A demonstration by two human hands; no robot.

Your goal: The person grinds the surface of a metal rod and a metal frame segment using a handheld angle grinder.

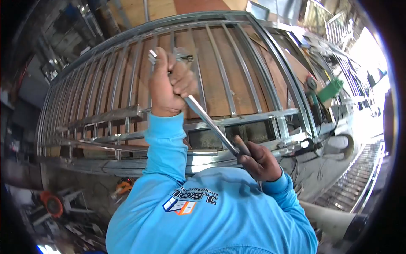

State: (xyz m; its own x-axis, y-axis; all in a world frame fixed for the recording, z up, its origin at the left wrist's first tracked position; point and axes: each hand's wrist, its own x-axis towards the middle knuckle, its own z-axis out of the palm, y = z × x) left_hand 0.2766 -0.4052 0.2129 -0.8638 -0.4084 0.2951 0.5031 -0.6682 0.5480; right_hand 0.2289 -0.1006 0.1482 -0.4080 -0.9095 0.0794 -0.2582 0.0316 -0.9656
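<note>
A thin shiny metal bar [208, 122] slants in front of my body, over a large metal frame with many parallel bars [220, 67]. My left hand [171, 84] is wrapped round its upper part, thumb upward, and a short metal end sticks out above the fist. At the bar's lower end, near my chest, my right hand [260, 161] grips it between thumb and fingers. Small metal pieces beside my left fist are blurred.
Brown boards [190, 8] lie beneath and behind the frame. A green tool [330, 89] with a cable rests at the right. An orange round object [53, 204] is at the lower left. Another barred panel [353, 178] lies at the lower right.
</note>
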